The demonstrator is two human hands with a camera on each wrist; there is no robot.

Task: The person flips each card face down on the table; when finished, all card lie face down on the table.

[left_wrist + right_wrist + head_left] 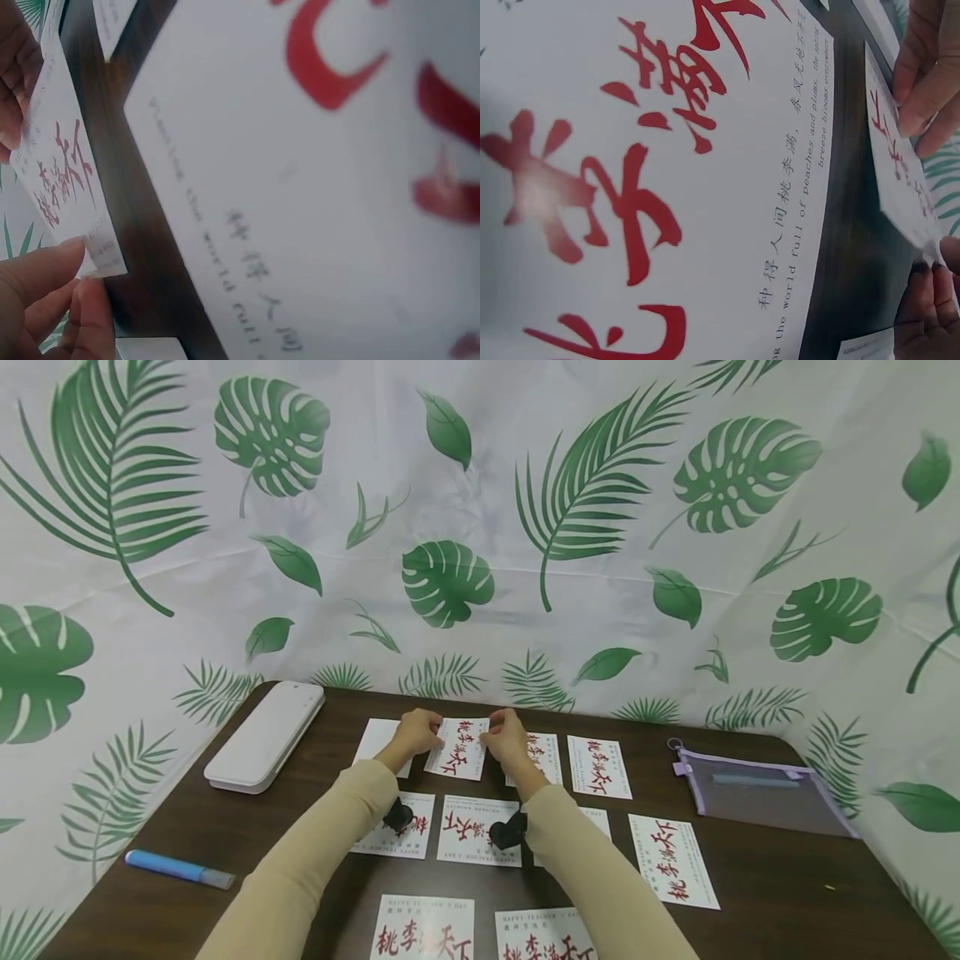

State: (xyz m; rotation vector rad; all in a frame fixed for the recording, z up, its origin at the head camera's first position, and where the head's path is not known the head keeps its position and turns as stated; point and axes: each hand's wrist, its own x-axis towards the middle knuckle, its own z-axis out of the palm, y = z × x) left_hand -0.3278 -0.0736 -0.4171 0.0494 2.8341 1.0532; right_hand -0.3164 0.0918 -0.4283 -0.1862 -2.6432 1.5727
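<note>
Leaf-print backdrop (480, 485) hangs behind a dark brown worktop (787, 893). White laminator (264, 737) sits left of the held card, near the worktop's back-left corner. Clear zip pouch with purple trim (757, 787) lies well right of the held card. Printed cards with red calligraphy are spread in rows nearer the person than the held card: one (598, 766) just right of it, one (479, 830) directly in front of it, one (672, 860) front-right, two more (423, 928) at the near edge. A plain white card (377, 742) lies just left of the held card, partly under the left hand. Blue highlighter (178, 869) lies far front-left of the held card, near the worktop's left edge. Held card (459, 747) is at the back middle of the worktop, lifted at its edges. Left hand (415, 732) pinches the held card's left edge, fingers curled on it. Right hand (504, 736) pinches its right edge, fingers curled. Wrist views show fingertips (71, 259) clamping the card's corner.
</note>
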